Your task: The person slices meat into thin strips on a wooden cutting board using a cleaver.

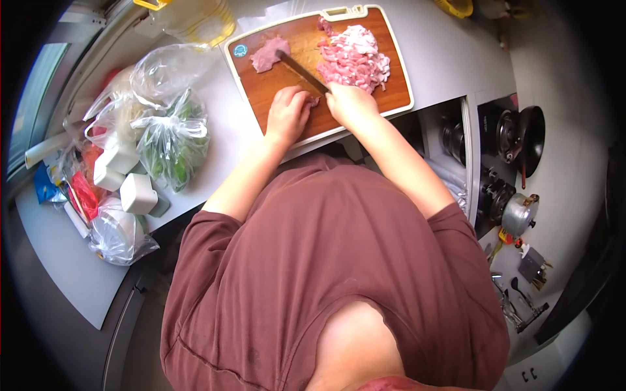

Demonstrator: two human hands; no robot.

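Observation:
A brown cutting board [261,94] with a pale rim lies on the counter. My right hand [351,104] is closed round the handle of a knife [303,73], whose dark blade points up and to the left across the board. Beside the blade, my left hand [289,114] has its fingers curled down on a small piece of meat, mostly hidden beneath them. A flat slice of pink meat [268,55] lies at the board's upper left. A heap of cut meat strips [355,60] sits at the upper right, just beyond my right hand.
On the left of the counter are plastic bags, one with green vegetables [175,140], and white containers [137,193]. A clear yellowish tub [202,23] stands behind the board. A stove, a metal pot [520,215] and a black pan [531,142] are on the right.

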